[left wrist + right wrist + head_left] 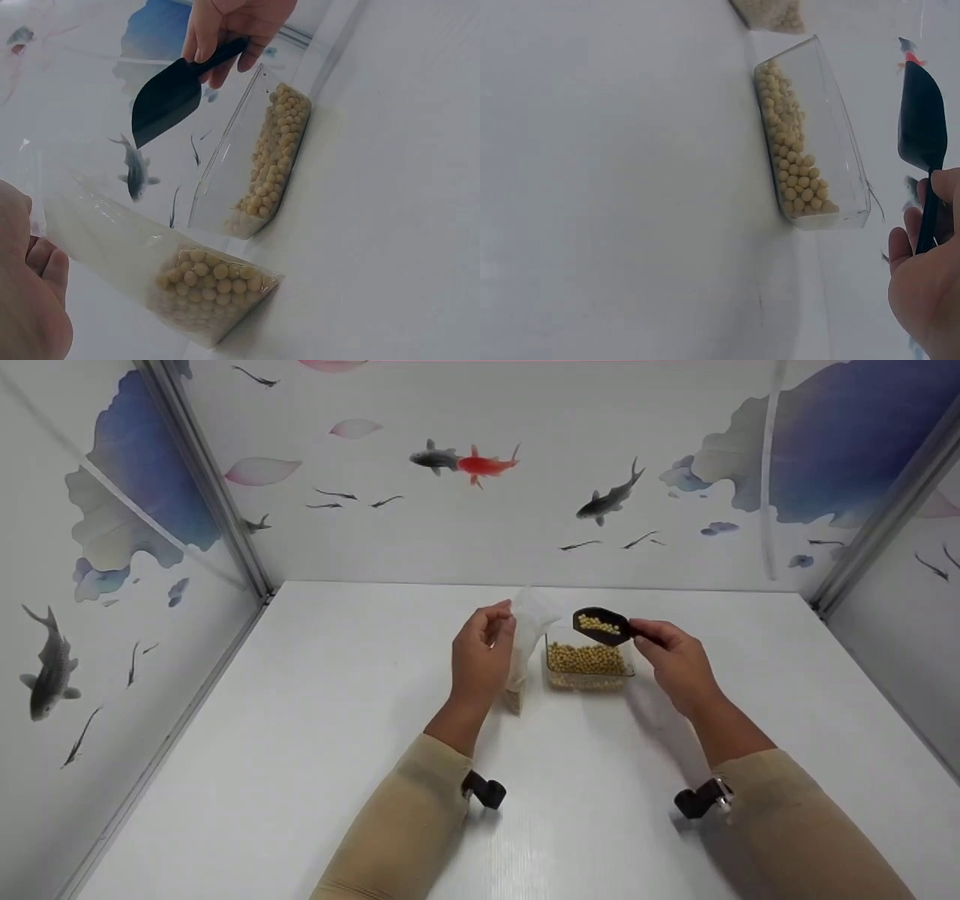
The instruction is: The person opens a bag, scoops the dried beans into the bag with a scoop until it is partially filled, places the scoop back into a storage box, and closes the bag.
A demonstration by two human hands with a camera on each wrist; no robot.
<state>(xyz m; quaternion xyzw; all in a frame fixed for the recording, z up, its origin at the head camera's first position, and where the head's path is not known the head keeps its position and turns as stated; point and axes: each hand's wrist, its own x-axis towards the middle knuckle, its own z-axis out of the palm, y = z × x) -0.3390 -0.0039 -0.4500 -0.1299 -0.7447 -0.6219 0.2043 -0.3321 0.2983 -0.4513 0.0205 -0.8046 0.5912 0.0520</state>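
A black scoop holding some yellow beans is gripped by its handle in my right hand, raised above the clear box of beans. Left of the box, my left hand pinches the upper part of a translucent plastic bag. Beans fill the bottom of that bag, which stands on the table in the left wrist view. From the right wrist, the scoop shows its dark underside beside the box, and the fingers of my right hand curl round the handle.
The white table is bounded by a back panel and side panels printed with fish and leaves. Metal posts stand at the corners. A black device is strapped at the left wrist, another at the right.
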